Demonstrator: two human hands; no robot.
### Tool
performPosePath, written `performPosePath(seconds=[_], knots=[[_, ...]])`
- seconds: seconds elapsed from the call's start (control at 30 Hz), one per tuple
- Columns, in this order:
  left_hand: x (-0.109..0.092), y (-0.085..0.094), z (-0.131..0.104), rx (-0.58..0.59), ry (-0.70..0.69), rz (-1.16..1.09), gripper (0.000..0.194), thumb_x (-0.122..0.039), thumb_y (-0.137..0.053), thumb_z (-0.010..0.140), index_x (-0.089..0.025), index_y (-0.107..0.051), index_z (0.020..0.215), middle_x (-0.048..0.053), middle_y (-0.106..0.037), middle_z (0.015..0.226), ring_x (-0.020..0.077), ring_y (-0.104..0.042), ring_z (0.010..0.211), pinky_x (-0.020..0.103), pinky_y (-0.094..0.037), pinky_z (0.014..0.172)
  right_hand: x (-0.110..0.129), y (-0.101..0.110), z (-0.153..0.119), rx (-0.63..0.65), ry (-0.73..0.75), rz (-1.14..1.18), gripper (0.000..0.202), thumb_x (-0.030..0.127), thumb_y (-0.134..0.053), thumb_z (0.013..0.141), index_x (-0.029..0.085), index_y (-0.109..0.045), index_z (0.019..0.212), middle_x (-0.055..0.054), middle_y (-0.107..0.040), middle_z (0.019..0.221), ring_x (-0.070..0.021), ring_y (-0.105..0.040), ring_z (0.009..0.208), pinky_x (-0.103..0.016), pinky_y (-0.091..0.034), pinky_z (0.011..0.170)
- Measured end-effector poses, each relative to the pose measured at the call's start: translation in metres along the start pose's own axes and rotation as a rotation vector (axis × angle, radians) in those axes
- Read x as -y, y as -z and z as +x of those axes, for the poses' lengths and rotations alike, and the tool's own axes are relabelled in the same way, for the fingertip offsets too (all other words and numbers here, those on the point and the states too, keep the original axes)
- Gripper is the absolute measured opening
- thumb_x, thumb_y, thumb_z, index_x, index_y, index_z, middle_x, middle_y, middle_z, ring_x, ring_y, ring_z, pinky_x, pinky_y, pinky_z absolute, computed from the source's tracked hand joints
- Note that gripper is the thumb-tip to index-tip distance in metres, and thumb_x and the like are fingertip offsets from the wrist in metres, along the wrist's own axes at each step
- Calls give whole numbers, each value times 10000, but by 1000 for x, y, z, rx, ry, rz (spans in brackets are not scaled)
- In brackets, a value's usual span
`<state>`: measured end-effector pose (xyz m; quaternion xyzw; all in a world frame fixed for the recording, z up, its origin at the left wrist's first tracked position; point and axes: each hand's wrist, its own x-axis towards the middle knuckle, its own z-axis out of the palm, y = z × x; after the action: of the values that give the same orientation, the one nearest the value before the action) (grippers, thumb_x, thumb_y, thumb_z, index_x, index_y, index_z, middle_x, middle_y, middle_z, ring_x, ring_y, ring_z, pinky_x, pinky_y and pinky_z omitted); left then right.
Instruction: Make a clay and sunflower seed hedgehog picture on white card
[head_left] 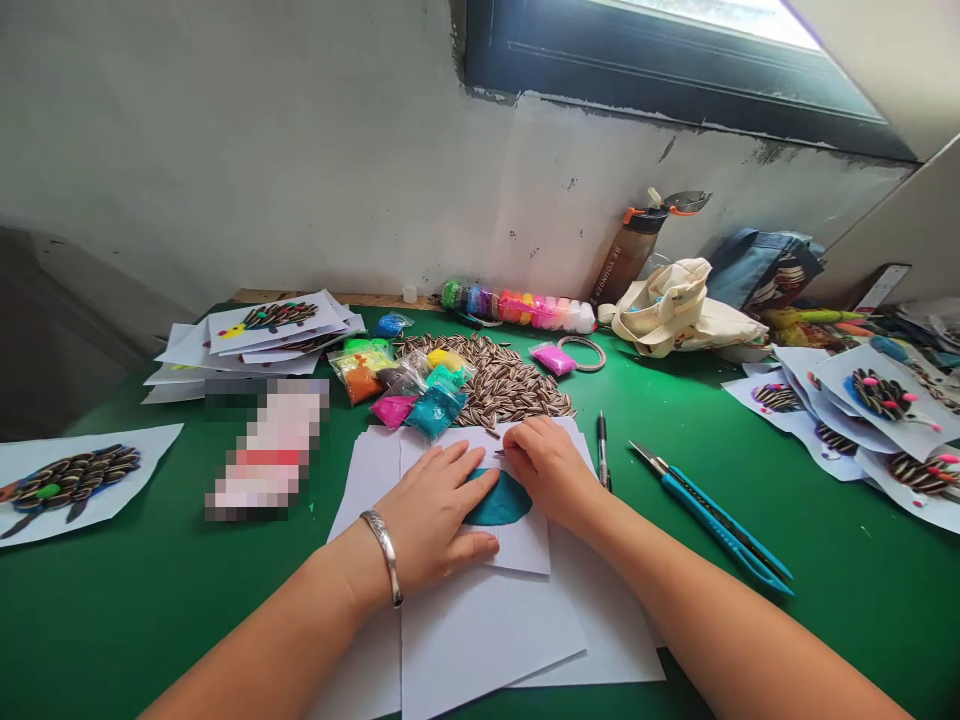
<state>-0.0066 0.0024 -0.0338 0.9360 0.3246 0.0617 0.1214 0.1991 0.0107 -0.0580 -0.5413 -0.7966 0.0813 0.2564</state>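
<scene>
Left grip (429,515) near bagged clay (438,408).

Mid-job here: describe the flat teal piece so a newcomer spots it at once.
On the green table, find the white paper in front of the person. On its small top sheet, between the left hand and the right hand, lies a flat teal piece with a curved lower edge. Unlike the similarly coloured teal packet beyond the hands, it has no clear bag around it.
</scene>
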Motion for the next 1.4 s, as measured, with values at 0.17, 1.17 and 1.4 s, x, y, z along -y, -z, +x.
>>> performPosePath(seconds=[0.17,1.17,1.4], knots=[[3,-2,1,-17,44,7,672,-559,-509,812,-193,-390,1363,118,-393,1422,321,-307,1315,493,-264,1082,-6,-1,2,-55,-2,64,130,102,-483,854,186,-544,776,-35,-567,795,-176,-477,781,-281,-366,706],[-6,-8,7,-27,159,26,644,-510,-484,837,-154,-388,1365,136,-381,1429,331,-274,1332,517,-215,1092,8,2,-4,8,51,-102,203,153,-473,890,201,-637,780,-42,-601,744,-180,-467,768,-291,-339,702],[-7,-8,6,-15,169,26,637,-504,-468,847,-148,-380,1368,136,-371,1436,324,-266,1337,516,-201,1094,9,2,-5,3,33,-114,194,150,-477,879,191,-635,775,-41,-592,730,-177,-465,759,-295,-336,702]])
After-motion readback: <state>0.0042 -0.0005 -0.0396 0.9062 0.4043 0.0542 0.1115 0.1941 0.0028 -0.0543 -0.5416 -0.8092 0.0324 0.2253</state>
